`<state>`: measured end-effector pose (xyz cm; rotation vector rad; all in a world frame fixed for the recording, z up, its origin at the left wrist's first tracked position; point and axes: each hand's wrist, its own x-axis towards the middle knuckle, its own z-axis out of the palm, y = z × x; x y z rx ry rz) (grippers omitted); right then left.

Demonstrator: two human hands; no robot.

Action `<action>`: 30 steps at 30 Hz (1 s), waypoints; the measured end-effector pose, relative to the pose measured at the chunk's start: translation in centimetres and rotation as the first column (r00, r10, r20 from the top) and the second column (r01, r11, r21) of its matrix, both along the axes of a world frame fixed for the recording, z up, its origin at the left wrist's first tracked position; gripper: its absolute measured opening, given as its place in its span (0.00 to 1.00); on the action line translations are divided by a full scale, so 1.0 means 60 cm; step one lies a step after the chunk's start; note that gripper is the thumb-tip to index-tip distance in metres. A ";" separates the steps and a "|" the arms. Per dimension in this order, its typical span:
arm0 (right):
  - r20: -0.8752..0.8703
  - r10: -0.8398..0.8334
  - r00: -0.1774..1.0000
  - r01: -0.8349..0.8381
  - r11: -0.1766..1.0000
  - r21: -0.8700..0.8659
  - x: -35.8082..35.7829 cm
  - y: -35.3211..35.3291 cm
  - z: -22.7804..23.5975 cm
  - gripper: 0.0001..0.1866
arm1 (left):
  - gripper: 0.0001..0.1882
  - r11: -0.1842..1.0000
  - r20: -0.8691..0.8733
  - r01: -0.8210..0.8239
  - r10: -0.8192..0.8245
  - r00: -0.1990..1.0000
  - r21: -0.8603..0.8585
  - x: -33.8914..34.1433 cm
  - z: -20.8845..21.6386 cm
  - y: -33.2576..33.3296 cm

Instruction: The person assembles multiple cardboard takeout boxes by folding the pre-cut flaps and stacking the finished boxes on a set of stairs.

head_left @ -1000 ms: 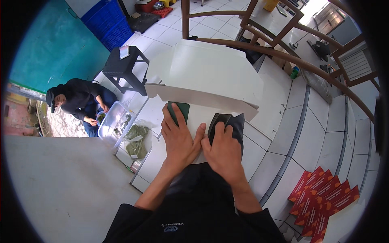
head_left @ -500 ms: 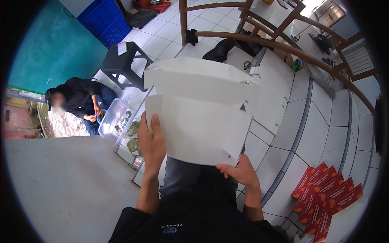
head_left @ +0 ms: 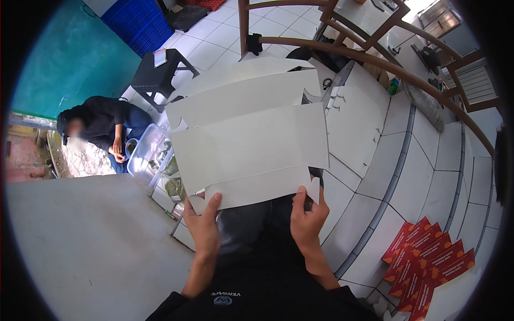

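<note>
A white cardboard box blank [head_left: 249, 142], creased and with cut flaps, is spread out above my lap with its plain side up. My left hand [head_left: 203, 224] pinches its near left corner, thumb on top beside a small tab. At the near right corner my right hand [head_left: 309, 216] grips the flap, thumb on the upper face and fingers beneath. Several more white flat blanks [head_left: 356, 128] lie on the tiled step just beyond, to the right. The underside of the held blank is hidden.
Several red printed cartons [head_left: 428, 262] lie fanned out at the lower right. A person [head_left: 107, 125] crouches at the left by a clear plastic tub [head_left: 147, 155]. A black stool [head_left: 160, 72] stands behind it. A curved wooden railing [head_left: 375, 59] spans the upper right; scissors [head_left: 327, 83] lie below it.
The blank has tilted and its near flap now folds up toward me. My left hand moved down to the near left corner; my right hand rose slightly along the right flap.
</note>
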<state>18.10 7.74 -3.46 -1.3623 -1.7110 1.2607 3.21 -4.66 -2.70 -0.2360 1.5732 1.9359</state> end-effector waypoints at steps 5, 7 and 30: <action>0.122 -0.018 0.992 -0.033 0.915 0.401 -0.021 -0.014 -0.038 0.18 | 0.10 0.925 -0.660 -0.166 -0.110 0.743 -0.341 0.020 -0.039 0.005; 0.130 0.000 0.992 -0.052 0.915 0.399 -0.026 -0.013 -0.051 0.19 | 0.11 0.941 -0.711 -0.162 -0.104 0.696 -0.296 0.024 -0.056 0.004; -0.600 0.001 0.800 -0.222 0.929 -0.295 0.011 0.217 0.020 0.34 | 0.18 0.960 -0.667 0.241 -0.274 0.693 -0.144 -0.001 -0.087 -0.063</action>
